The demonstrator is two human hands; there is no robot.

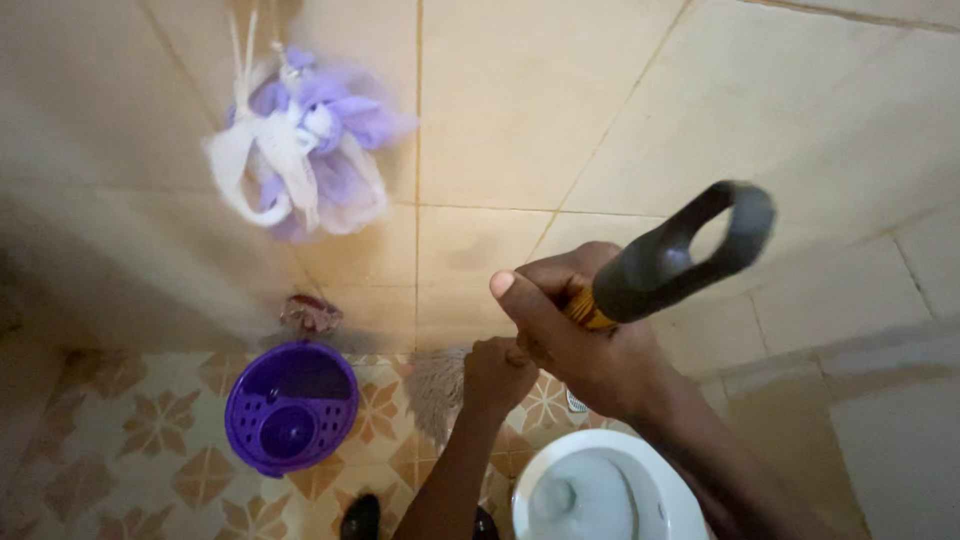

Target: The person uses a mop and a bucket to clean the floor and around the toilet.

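item: long mop with a dark grey looped plastic grip [690, 250] and a yellow-banded shaft. the right hand [575, 335] is clamping its fingers round the shaft just below the loop, thumb lying along it, giving leverage at the top. the left hand [497, 375] is gripping lower down, fingers curled shut on the shaft, steadying it. the pale stringy mop head [437, 390] is resting on the patterned orange-and-cream tiled floor [150, 430], near the wall.

nearby: round purple plastic mop bucket with perforated wringer basket [291, 405], standing left of the mop head; white toilet bowl [600, 490] directly below the hands; purple-and-white mesh bath sponge [300, 145] hanging on the cream tiled wall [500, 100].
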